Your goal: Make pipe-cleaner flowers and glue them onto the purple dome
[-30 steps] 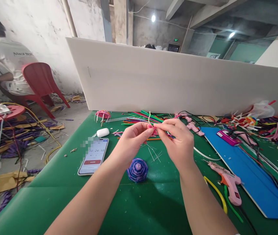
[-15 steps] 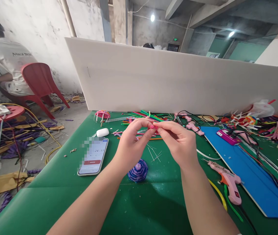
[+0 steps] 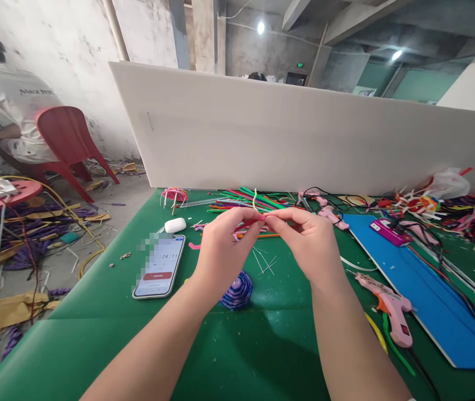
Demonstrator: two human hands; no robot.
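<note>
My left hand and my right hand meet above the green table, fingertips pinched together on a small pink fuzzy piece, which looks like pipe cleaner. Most of it is hidden by the fingers. A pale yellow strand rises just behind the fingertips; whether it joins the pink piece I cannot tell. Left of my left hand a pink fuzzy end shows. Under my left wrist sits a small blue-and-purple ribbed dome. Several thin white sticks lie beyond it.
A phone and a white earbud case lie at left. Coloured pipe cleaners are heaped behind my hands. To the right are a pink glue gun, a blue board and a purple power strip. A white partition stands behind.
Both hands stay pinched together, with their fingertips slightly lower and turned. The pale strand now shows more, and a pink end has appeared left of my left hand.
</note>
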